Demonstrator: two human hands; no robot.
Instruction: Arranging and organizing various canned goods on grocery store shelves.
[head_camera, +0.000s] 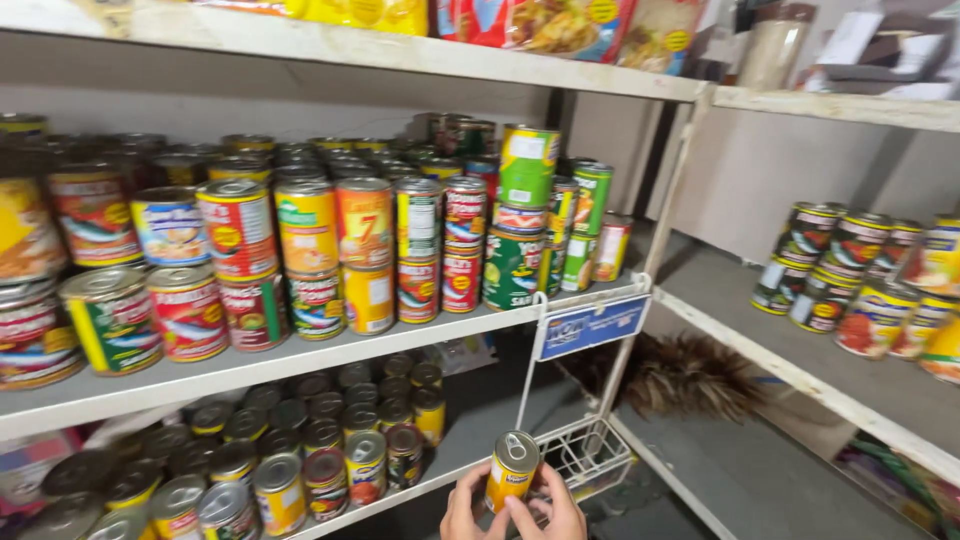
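One yellow can (513, 468) is gripped between two hands just below the blue shelf sign (592, 326): the left hand (462, 512) and the right hand (555, 513), fingers curled closed around it.

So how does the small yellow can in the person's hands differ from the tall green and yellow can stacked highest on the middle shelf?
The small yellow can is held in both hands, left hand and right hand, while the tall green and yellow can stands on other cans. The yellow can looks shorter, and it tilts; the green one is upright. Both are round metal tins with paper labels.
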